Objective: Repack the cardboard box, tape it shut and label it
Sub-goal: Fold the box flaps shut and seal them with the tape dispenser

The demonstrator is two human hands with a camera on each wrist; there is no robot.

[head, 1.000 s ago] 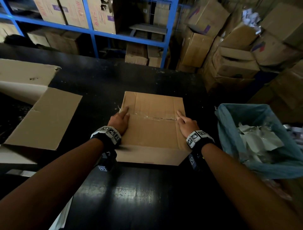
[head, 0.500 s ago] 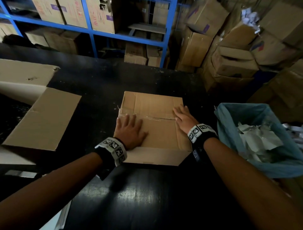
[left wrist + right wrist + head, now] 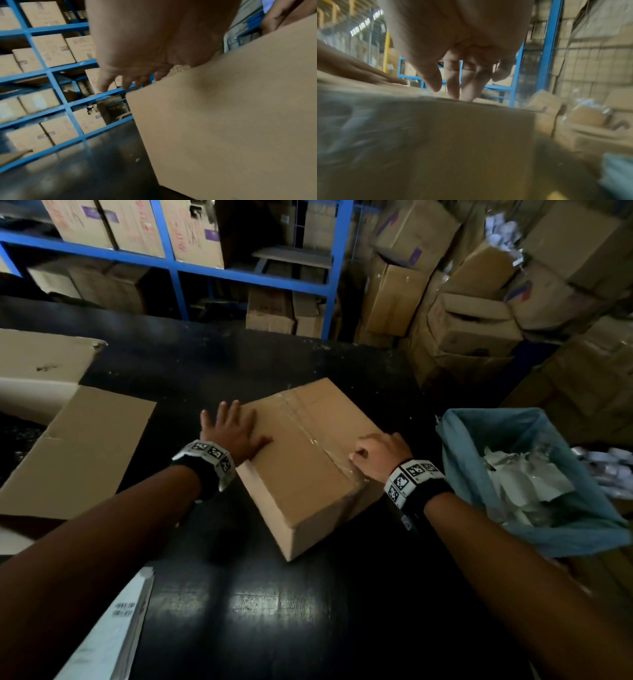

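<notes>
**Box skewed on the table; taped seam runs diagonally between the hands**

Head view. The cardboard box (image 3: pixel 308 460) rests on the black table (image 3: pixel 274 611), one corner pointing toward the person. Its long axis, marked by the clear tape strip (image 3: pixel 305 429) along the flap seam, runs from far-left to near-right. The left hand (image 3: pixel 231 433) lies flat, fingers straight and spread, over the box's left top edge. The right hand (image 3: pixel 378 455) sits at the near-right end of the seam, fingers curled down onto the tape; it is the hand nearer the tape end. Whether it pinches the tape or only presses it cannot be told. A lined bin (image 3: pixel 455 460) stands just beside the box to the right.

Left wrist view. The palm bears on the box's upper edge; the fingers (image 3: pixel 106 81) extend past it, apart.

Right wrist view. Blurred. Fingertips (image 3: pixel 453 88) touch the top near the box edge.

Change. Half a second earlier the box lay square to the person with the seam running left-right; it is now rotated, and the left hand has shifted from the near flap to the left edge.
</notes>
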